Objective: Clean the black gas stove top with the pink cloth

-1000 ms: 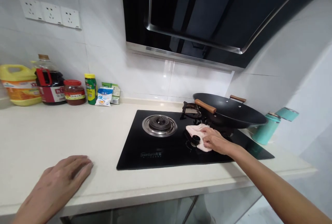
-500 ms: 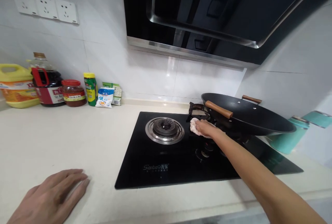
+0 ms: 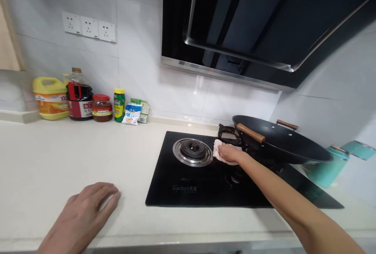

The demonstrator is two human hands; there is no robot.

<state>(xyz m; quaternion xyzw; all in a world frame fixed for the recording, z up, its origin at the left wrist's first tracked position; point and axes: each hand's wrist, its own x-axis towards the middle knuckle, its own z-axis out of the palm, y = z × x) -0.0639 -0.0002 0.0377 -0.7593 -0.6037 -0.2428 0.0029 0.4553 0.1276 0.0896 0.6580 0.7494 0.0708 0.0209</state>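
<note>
My right hand (image 3: pixel 229 153) is closed on a white cloth (image 3: pixel 217 151), pressing it against the black glass gas stove (image 3: pixel 182 179). The cloth lies just right of the bare left burner (image 3: pixel 193 150) with its steel ring. Behind the hand, a removed-looking black pot support (image 3: pixel 227 132) sits at the stove's back edge. A large black wok (image 3: pixel 288 138) with wooden handles covers the right side of the stove. My left hand (image 3: pixel 91 207) rests on the pale countertop (image 3: pixel 73 160), fingers stretched out and holding nothing.
Along the wall stand a yellow jug (image 3: pixel 51 99), a dark sauce bottle (image 3: pixel 79 97), a red-lidded jar (image 3: pixel 102 109), a green shaker (image 3: pixel 119 105) and a blue-white packet (image 3: pixel 132 114). A teal canister (image 3: pixel 329 167) stands right of the wok. The range hood (image 3: pixel 235 22) overhangs the stove.
My right hand and the cloth have shifted slightly toward the left burner. The camera view has turned left, so the scene sits further right. My left hand stays on the countertop.
</note>
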